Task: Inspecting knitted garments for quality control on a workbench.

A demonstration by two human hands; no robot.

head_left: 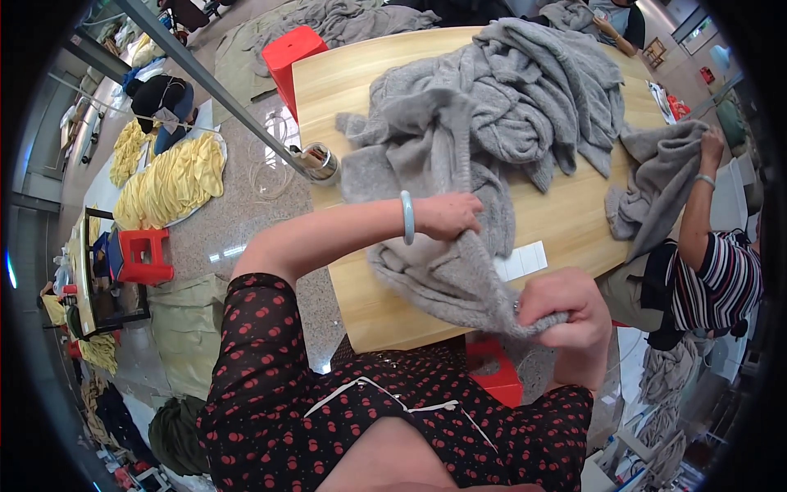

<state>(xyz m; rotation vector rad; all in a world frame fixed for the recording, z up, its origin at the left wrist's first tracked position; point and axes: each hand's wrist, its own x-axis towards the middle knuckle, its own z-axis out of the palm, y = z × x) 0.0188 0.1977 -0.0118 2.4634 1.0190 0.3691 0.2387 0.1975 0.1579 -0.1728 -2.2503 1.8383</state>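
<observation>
A grey knit garment (426, 156) is stretched over the near part of the wooden table (377, 318). My left hand (447, 215), below a pale bangle, is closed on its fabric near the middle. Closer to my body on the right, my right hand (566, 307) grips a narrow, bunched end of the same garment. Between the two hands the knit hangs in folds, and part of it looks blurred. Behind it lies a large heap of grey knit garments (541, 98). White paper labels (523, 261) rest on the table between my hands.
At the right, a co-worker in a striped top lifts another grey garment (656, 180). A metal can (318, 162) stands by the table's left edge, beside a slanting pole (221, 82). Red stools (293, 57) and yellow garment piles (172, 184) are to the left.
</observation>
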